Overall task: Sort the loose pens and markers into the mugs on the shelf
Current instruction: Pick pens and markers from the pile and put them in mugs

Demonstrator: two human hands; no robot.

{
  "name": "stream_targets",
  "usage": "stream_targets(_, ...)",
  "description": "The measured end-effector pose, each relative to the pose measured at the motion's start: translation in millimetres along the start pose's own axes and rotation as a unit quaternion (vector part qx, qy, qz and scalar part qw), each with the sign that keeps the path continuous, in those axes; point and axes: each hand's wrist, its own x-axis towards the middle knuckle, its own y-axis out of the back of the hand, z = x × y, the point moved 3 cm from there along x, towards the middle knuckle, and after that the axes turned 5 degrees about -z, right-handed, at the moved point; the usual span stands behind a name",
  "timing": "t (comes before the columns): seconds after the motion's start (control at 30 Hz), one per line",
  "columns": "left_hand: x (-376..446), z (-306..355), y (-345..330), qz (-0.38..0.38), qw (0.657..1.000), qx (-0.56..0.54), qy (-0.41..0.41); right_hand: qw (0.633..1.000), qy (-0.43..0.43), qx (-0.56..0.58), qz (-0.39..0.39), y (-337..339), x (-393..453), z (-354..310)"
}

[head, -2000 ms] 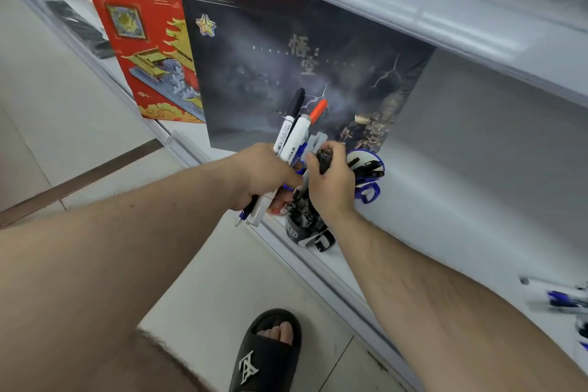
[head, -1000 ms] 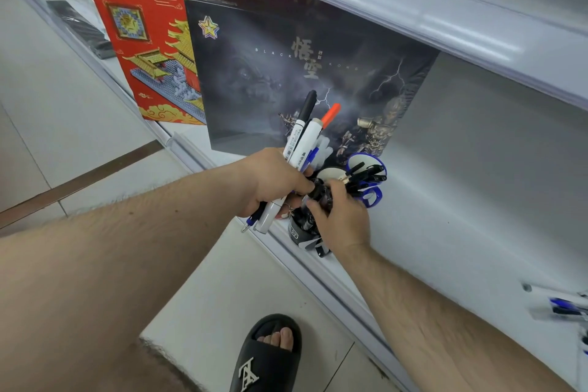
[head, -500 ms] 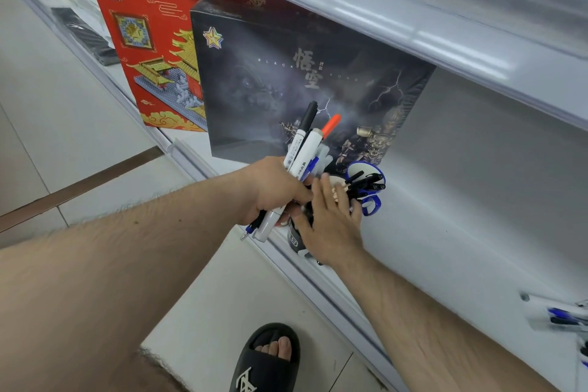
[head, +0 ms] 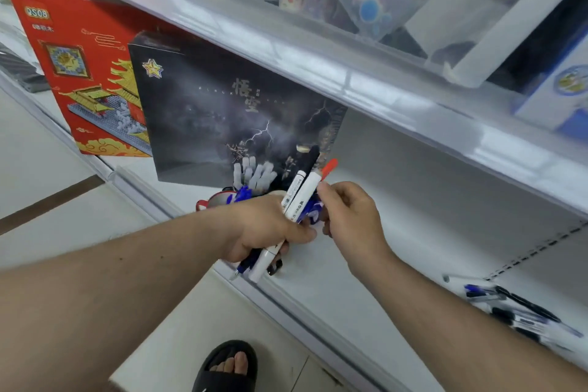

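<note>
Fingers of my left hand (head: 267, 229) wrap a bundle of markers (head: 300, 197), tips tilted up over the shelf (head: 366, 283); my right hand (head: 350, 216) pinches the red-capped one. Loose pens (head: 515, 305) lie well off right; mugs mostly hidden behind my hand.

White shelving (head: 366, 264), pale tiled floor (head: 47, 207), dark floor strip (head: 47, 200)
</note>
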Motion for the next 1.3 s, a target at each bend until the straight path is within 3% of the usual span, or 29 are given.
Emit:
stream_targets(0.17, 4.4, 18.4, -62.8, -0.064, 0.996, 0.043, -0.047, 0.996, -0.03, -0.08, 0.028, 47.9, -48.9, -12.3)
stream_targets(0.27, 3.4, 31.4, -96.0, -0.11, 0.991, 0.035, -0.071, 0.997, -0.042, -0.037, 0.051, 78.9, -68.4, -11.1)
stream_targets(0.47, 8.2, 36.5, -149.4, -0.119, 0.982, -0.143, 0.034, 0.978, -0.087, 0.096, 0.165, 153.5, -100.9, -5.6)
stream_targets(0.63, 14.9, 39.6, -189.2, -0.131, 0.975, -0.171, 0.061, 0.951, -0.092, 0.146, 0.258, 222.3, -120.6, 4.9)
stream_targets(0.93, 48.3, 41.7, -267.0, -0.135, 0.98, -0.132, 0.057, 0.921, -0.099, 0.08, 0.368, 338.2, -154.4, 40.6)
stream_targets(1.2, 65.3, 54.0, -357.6, -0.135, 0.979, -0.142, 0.057, 0.856, -0.108, 0.006, 0.506, 440.3, -185.4, 86.2)
stream_targets(1.3, 72.4, 49.2, -380.0, -0.155, 0.977, -0.135, 0.066, 0.835, -0.118, -0.088, 0.53, 461.9, -195.8, 104.7)
